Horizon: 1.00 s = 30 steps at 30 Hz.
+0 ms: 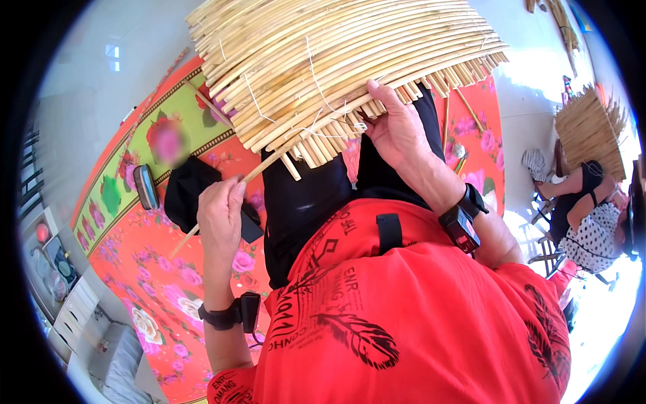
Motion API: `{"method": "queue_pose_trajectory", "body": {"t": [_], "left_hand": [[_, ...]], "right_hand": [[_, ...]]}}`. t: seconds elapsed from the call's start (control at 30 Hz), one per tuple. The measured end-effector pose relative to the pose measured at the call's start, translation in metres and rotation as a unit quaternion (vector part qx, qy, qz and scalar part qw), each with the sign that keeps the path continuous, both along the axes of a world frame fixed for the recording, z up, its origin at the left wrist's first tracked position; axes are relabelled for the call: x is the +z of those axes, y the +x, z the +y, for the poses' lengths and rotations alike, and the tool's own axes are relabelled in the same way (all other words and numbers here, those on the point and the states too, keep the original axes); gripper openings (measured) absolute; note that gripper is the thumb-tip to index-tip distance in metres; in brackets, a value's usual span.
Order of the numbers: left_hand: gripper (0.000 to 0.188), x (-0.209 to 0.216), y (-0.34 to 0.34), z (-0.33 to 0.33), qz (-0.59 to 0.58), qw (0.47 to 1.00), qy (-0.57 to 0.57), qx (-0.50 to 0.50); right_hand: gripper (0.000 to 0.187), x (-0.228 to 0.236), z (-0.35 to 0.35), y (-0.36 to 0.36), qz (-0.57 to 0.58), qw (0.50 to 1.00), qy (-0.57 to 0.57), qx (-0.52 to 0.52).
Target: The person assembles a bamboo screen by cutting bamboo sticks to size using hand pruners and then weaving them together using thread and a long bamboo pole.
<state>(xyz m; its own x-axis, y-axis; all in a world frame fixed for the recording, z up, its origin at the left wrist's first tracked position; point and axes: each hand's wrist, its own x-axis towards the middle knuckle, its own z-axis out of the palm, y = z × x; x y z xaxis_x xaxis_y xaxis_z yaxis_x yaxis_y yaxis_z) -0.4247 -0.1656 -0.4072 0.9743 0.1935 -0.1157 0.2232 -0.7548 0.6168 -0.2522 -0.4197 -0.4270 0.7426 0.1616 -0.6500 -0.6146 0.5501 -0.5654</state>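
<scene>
A thick mat of straw-coloured reed stalks [350, 50] lies across my lap, tied in places with white string [313, 71]. Along its near edge many stalk ends stick out, and loose string trails there. My left hand [223, 210] is closed round a thin reed stalk [266, 163], which slants from the floor cloth side up to the mat's near-left corner. My right hand [402, 135] grips the mat's near edge, thumb on top and fingers curled beneath, beside the string. Those fingertips are partly hidden.
A red and green flowered cloth [128, 256] covers the floor. Left of my legs lie a black cloth item [188, 192] and a grey-blue case [145, 187]. Loose stalks [469, 110] lie to the right. At far right another person [592, 225] sits near another reed bundle [592, 131].
</scene>
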Motion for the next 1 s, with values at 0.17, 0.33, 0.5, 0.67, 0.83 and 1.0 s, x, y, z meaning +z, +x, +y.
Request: {"method": "queue_pose_trajectory", "body": {"t": [0.17,0.33,0.5,0.67,0.83,1.0], "left_hand": [[0.018,-0.0046,0.0046,0.0043,0.015,0.988,-0.148,0.042],[0.016,-0.0054,0.0090,0.0042,-0.025,0.985,-0.161,0.062],[0.016,-0.0029,0.0098,0.0035,-0.045,0.986,-0.144,0.066],[0.015,-0.0029,0.0104,0.0013,-0.070,0.989,-0.110,0.071],[0.015,-0.0001,0.0110,-0.0039,-0.103,0.990,-0.060,0.077],[0.014,-0.0013,0.0103,-0.0015,-0.115,0.991,-0.033,0.054]], "right_hand": [[0.026,0.0002,-0.0023,0.0003,0.006,1.000,0.002,0.013],[0.024,0.0028,-0.0018,-0.0002,-0.004,1.000,0.000,0.009],[0.021,0.0014,-0.0017,-0.0003,-0.004,1.000,0.000,0.004],[0.020,0.0010,-0.0026,-0.0008,-0.001,1.000,-0.016,0.003],[0.020,0.0052,-0.0004,-0.0014,0.001,1.000,-0.025,0.001],[0.018,0.0033,-0.0012,-0.0012,0.003,1.000,-0.025,0.003]]}}
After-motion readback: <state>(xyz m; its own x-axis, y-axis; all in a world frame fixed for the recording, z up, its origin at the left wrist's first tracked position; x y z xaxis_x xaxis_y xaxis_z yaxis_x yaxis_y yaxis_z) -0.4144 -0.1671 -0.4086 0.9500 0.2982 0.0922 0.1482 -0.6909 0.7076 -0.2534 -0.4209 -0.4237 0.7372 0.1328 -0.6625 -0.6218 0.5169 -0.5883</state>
